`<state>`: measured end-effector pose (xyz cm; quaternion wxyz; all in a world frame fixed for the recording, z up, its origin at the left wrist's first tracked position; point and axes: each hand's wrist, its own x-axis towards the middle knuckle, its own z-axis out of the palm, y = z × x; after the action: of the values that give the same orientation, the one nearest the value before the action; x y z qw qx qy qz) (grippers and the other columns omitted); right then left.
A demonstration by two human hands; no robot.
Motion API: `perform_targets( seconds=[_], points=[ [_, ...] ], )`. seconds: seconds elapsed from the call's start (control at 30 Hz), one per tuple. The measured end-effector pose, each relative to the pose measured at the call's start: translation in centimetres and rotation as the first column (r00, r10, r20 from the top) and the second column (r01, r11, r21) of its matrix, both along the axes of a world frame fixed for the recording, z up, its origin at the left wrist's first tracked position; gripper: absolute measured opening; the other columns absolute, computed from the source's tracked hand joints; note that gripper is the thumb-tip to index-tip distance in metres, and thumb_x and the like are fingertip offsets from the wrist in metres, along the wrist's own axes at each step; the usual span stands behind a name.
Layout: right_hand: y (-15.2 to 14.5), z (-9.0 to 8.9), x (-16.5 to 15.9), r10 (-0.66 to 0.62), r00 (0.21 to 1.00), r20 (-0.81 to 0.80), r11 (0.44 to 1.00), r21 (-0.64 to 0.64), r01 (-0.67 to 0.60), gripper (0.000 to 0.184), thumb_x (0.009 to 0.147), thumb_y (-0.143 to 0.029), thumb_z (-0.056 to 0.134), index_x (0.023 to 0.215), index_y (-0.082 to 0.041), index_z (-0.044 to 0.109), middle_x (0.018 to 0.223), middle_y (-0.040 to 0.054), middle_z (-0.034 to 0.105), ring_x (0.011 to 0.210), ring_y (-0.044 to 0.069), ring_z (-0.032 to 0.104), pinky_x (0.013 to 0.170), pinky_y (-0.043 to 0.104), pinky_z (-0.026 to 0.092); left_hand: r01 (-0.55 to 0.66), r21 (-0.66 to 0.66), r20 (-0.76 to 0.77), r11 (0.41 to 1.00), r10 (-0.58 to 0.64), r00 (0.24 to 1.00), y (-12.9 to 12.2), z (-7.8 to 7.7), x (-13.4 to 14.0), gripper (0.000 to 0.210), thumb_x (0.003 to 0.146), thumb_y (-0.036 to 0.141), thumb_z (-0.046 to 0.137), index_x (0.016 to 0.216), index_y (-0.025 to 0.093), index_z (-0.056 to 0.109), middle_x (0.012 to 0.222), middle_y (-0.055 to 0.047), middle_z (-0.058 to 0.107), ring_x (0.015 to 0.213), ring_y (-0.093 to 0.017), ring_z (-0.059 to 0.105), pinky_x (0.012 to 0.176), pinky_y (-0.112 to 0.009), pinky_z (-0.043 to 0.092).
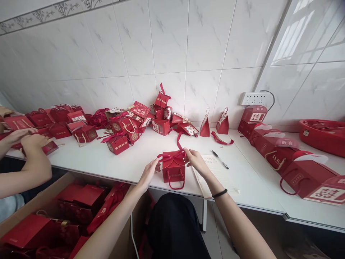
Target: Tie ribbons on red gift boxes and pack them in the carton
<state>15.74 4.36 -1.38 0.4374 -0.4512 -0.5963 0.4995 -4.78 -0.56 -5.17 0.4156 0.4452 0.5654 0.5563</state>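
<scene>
A small red gift box point(174, 172) stands upright at the table's front edge, a twisted cord handle hanging down its front. Across its top lies a red ribbon bow point(171, 157). My left hand point(148, 174) is at the box's left side, its fingertips pinched on the bow's left end. On the other side, my right hand point(197, 162) pinches the ribbon at the upper right corner, and a long ribbon tail point(179, 139) runs from there toward the back. The fingertips partly cover where each grips.
An open notebook point(215, 171) and a pen point(219, 159) lie to the right. Red boxes point(283, 154) line the right side by a red basin point(323, 136). More boxes point(134, 122) are heaped behind. At left are another person's hands point(29, 138) and a carton of boxes point(68, 176).
</scene>
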Motion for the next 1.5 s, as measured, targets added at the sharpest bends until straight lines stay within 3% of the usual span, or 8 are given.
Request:
perform_targets(
  seconds=[0.2,0.33,0.7,0.9,1.07,1.23,1.37,1.5],
  points=[
    [-1.6,-0.5,0.0,0.053,0.989,-0.140,0.998,0.039,-0.048,0.049,0.069,-0.064,0.060,0.061,-0.016,0.049,0.058,-0.0007,0.051,0.055,0.011,0.050,0.057,0.024,0.045,0.098,0.032,0.093,0.995,-0.100,0.991,-0.8,1.6,1.3,0.029,0.066,0.045,0.063,0.072,0.017,0.062,0.078,-0.003,0.063,0.075,-0.017,0.057,0.067,-0.027,0.044],
    [-3.0,-1.2,0.5,0.063,0.971,-0.229,0.998,0.005,-0.064,0.052,0.064,-0.065,0.064,0.060,-0.016,0.050,0.058,-0.0007,0.051,0.056,0.012,0.049,0.061,0.027,0.046,0.146,0.069,0.245,0.987,-0.158,0.957,-1.9,2.2,1.7,0.020,0.065,0.035,0.064,0.063,0.018,0.055,0.074,-0.001,0.059,0.075,-0.016,0.054,0.068,-0.026,0.045],
    [-4.9,-3.3,1.1,-0.024,0.856,-0.517,0.981,-0.178,-0.081,0.047,0.058,-0.054,0.075,0.055,-0.016,0.047,0.059,-0.0011,0.047,0.057,0.011,0.046,0.060,0.025,0.046,0.277,0.087,0.294,0.957,-0.290,0.911,-4.1,1.8,1.9,0.020,0.069,0.029,0.059,0.059,0.018,0.045,0.070,0.000,0.050,0.070,-0.014,0.047,0.066,-0.027,0.042],
    [-4.9,-3.7,3.0,-0.183,0.766,-0.616,0.967,-0.254,0.026,0.041,0.054,-0.046,0.078,0.056,-0.018,0.049,0.057,-0.0021,0.042,0.057,0.012,0.044,0.060,0.027,0.048,0.157,0.077,0.315,0.985,-0.174,0.933,-4.0,1.1,0.3,0.018,0.065,0.029,0.062,0.057,0.021,0.048,0.068,0.000,0.048,0.071,-0.018,0.049,0.069,-0.031,0.047],
    [-4.5,-3.8,6.4,-0.285,0.761,-0.582,0.955,-0.240,0.174,0.033,0.061,-0.040,0.072,0.059,-0.020,0.046,0.057,-0.0034,0.039,0.055,0.012,0.045,0.059,0.028,0.049,-0.018,0.043,0.312,0.999,0.003,0.950,-4.1,1.0,-2.8,0.015,0.058,0.027,0.066,0.056,0.021,0.053,0.066,0.000,0.049,0.067,-0.017,0.051,0.065,-0.032,0.049],
    [-4.0,-4.2,10.0,-0.333,0.753,-0.568,0.941,-0.153,0.301,0.027,0.069,-0.036,0.066,0.059,-0.023,0.044,0.055,-0.0026,0.038,0.053,0.014,0.046,0.059,0.032,0.051,-0.219,0.000,0.424,0.976,0.198,0.884,-4.7,1.6,-6.1,0.014,0.053,0.021,0.064,0.059,0.017,0.052,0.064,0.002,0.054,0.063,-0.013,0.052,0.061,-0.026,0.049],
    [-3.8,-3.9,12.1,-0.355,0.747,-0.563,0.927,-0.110,0.358,0.022,0.075,-0.032,0.061,0.061,-0.026,0.046,0.055,0.0008,0.045,0.058,0.019,0.055,0.066,0.036,0.053,-0.350,-0.013,0.458,0.937,0.317,0.830,-5.1,3.0,-8.1,0.011,0.053,0.017,0.061,0.058,0.018,0.051,0.062,0.004,0.056,0.060,-0.010,0.052,0.061,-0.024,0.049],
    [-3.1,-0.9,11.1,-0.289,0.720,-0.630,0.948,-0.083,0.308,0.017,0.074,-0.035,0.061,0.068,-0.024,0.050,0.083,0.0068,0.063,0.091,0.025,0.062,0.085,0.040,0.052,-0.272,0.075,0.448,0.959,0.211,0.869,-4.3,6.5,-7.4,0.008,0.056,0.021,0.058,0.060,0.019,0.051,0.073,0.000,0.064,0.078,-0.017,0.059,0.067,-0.028,0.050]
  ],
)
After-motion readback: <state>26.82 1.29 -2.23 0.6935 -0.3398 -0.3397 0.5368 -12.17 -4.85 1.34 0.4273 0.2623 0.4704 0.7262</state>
